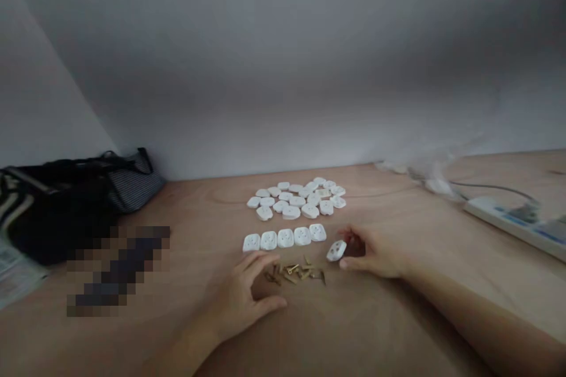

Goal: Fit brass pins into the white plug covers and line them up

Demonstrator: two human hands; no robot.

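Five white plastic pieces (285,238) lie side by side in a row on the wooden table. Behind them is a loose cluster of several similar white pieces (297,201). A small pile of brass-coloured metal parts (292,271) lies in front of the row. My left hand (247,291) is at the left of this pile, fingers apart and holding nothing. At the right end of the row, my right hand (369,252) grips a single white piece (336,251) by its right edge, tilted, between thumb and fingers.
A black bag (57,206) stands at the left, with a blurred dark object (121,271) before it. At the right are a white power strip (513,218) with a cable and clear plastic wrapping (435,177). A wall rises behind the table.
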